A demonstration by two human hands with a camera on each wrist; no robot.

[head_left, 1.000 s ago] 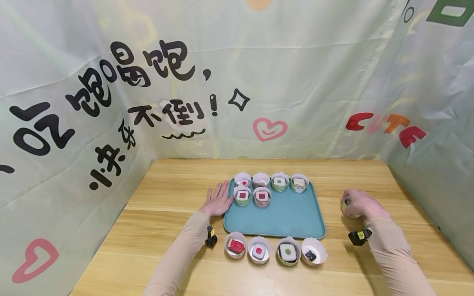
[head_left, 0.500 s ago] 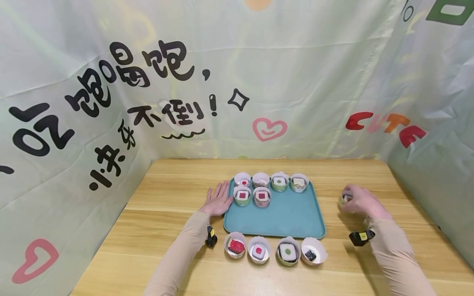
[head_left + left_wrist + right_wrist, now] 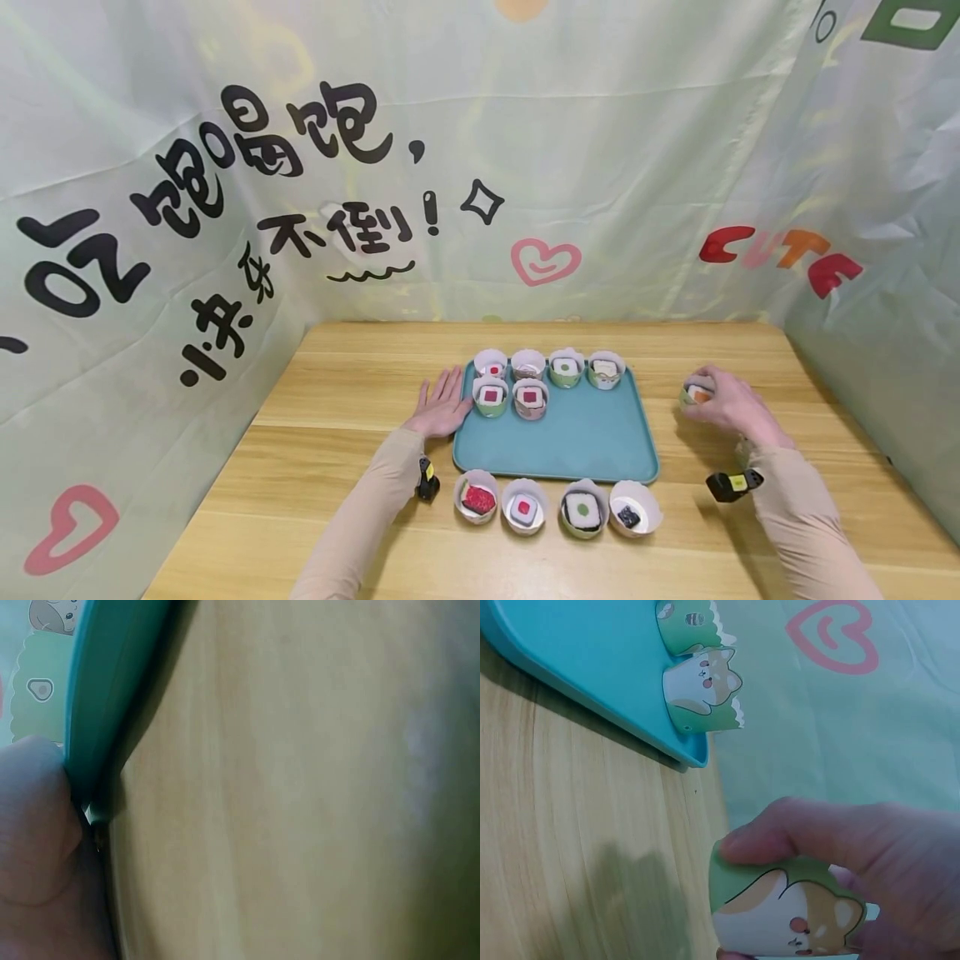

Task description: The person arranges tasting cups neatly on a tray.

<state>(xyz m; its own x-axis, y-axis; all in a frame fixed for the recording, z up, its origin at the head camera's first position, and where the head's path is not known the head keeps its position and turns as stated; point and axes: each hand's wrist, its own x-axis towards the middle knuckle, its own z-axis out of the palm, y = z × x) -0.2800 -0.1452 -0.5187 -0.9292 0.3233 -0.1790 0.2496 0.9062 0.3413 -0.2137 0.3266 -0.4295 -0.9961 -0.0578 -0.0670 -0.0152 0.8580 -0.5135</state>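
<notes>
My right hand (image 3: pixel 741 410) pinches a green paper cup (image 3: pixel 689 398) to the right of the tray. An orange-topped sushi piece (image 3: pixel 702 395) shows inside it. In the right wrist view the held cup (image 3: pixel 780 911) bears a dog print, and a shadow lies on the table apart from it. My left hand (image 3: pixel 437 408) lies with straight fingers at the left edge of the teal tray (image 3: pixel 585 450), its thumb against the rim. Along the tray's back and left stand several paper cups with sushi pieces, among them a green cup (image 3: pixel 491 408) and a pink one (image 3: pixel 531 410).
In front of the tray several cups stand in a row: one with a red-topped piece (image 3: pixel 478 500), one with a red-centred piece (image 3: pixel 524 510), one with a green-centred piece (image 3: pixel 582 512), one with a small dark piece (image 3: pixel 628 518). Printed cloth (image 3: pixel 630 208) walls the table.
My right hand has moved slightly up and left in the head view, carrying the cup, and its orange-topped piece has come into sight. The left hand and the tray have stayed put.
</notes>
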